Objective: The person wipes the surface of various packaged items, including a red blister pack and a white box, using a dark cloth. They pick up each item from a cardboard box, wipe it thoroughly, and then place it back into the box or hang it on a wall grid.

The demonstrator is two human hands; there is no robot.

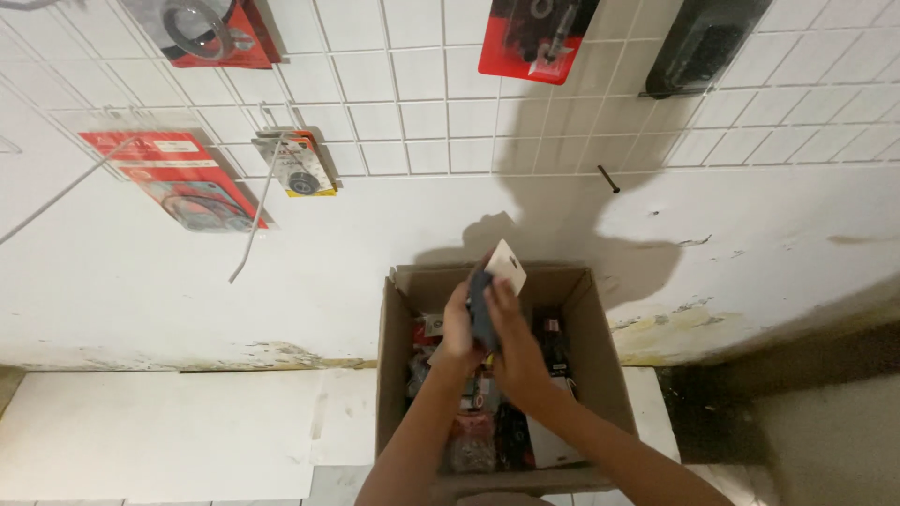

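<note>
Open-topped cardboard box [396, 356] crammed with packets [473, 440], wall [281, 281] close behind

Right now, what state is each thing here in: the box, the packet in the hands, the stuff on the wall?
Cardboard box: open, flaps up, full of packaged parts.
Carded packet: lifted above the box, held by both hands.
Left hand: grip closed on the packet.
Right hand: grip closed on the packet.
Wire grid: mounted on the wall.
Red packs: hanging on the grid.
Black peg: sticking out, bare.
</note>
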